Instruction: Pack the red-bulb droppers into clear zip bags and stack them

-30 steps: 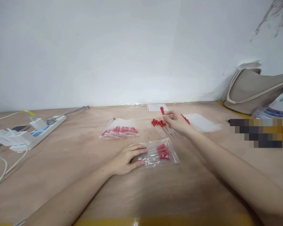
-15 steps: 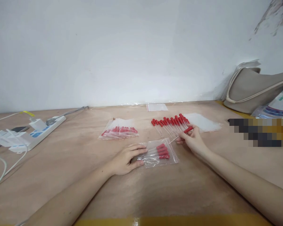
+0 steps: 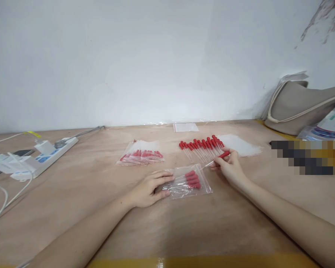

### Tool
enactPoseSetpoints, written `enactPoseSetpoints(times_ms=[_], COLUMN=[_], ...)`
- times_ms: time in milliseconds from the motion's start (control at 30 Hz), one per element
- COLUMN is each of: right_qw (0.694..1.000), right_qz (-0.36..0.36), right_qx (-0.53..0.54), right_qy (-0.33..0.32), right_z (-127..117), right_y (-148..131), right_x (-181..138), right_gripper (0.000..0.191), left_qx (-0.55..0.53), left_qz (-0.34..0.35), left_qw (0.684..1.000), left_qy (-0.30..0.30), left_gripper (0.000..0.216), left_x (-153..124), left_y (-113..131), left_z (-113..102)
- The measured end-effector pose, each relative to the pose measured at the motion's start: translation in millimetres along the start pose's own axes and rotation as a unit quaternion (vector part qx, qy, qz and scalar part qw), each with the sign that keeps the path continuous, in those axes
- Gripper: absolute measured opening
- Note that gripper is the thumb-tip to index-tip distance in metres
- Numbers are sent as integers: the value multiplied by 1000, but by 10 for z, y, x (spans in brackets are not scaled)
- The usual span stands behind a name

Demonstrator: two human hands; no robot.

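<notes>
My left hand (image 3: 150,188) lies flat on the wooden table, fingers spread over the left end of a small clear bag (image 3: 188,181) that holds several red-capped droppers. My right hand (image 3: 229,166) pinches one red-capped dropper (image 3: 218,158) just right of that bag, its glass tip pointing toward the bag's mouth. Behind it lies a loose row of several red-capped droppers (image 3: 202,146).
A filled bag of droppers (image 3: 142,155) lies left of the loose row. A stack of empty clear bags (image 3: 240,145) and one flat bag (image 3: 185,127) sit farther back. A white power strip with plugs and cables (image 3: 41,158) is at left, a grey tote bag (image 3: 301,106) at right.
My right hand drew back from the far end of the loose row toward the bag, bringing one dropper with it. My left hand stayed on the bag.
</notes>
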State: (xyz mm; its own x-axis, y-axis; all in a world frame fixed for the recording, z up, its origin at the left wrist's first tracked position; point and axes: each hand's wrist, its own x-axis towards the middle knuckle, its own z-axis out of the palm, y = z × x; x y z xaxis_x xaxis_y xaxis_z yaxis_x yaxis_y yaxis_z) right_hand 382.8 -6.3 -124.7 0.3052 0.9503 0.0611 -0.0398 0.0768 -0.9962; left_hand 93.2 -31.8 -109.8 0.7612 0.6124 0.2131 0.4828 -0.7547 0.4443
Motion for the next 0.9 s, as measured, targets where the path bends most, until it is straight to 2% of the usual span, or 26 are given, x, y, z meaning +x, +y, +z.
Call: enactPoseSetpoints(times_ms=[200,333,467,667,767,900], right_qw=[994,992,993,985,983,967], right_qz=[35,38,34,56,65,28], right_qx=[95,87,68,112,49,-81], right_qy=[-51,-86,-88,-116,-164,-241], right_z=[69,68,60,13,-26,-50], right_y=[94,62,20,37,77,127], right_x=[-31,-77,-109,-76,-55,-33], right_gripper=[46,50,50,45,37,37], left_qx=[8,17,23,27,19,10], left_qz=[0,-5,-12,-12,-15,-9], left_qw=[1000,1000,1000,1000,1000,1000], left_qy=[4,-2,-13,-9,-2,4], left_gripper=[41,42,41,44,49,51], left_x=[2,12,13,-2,-5,2], left_y=[21,40,38,15,26,43], left_z=[-10,-19,-23,-11,-11,-18])
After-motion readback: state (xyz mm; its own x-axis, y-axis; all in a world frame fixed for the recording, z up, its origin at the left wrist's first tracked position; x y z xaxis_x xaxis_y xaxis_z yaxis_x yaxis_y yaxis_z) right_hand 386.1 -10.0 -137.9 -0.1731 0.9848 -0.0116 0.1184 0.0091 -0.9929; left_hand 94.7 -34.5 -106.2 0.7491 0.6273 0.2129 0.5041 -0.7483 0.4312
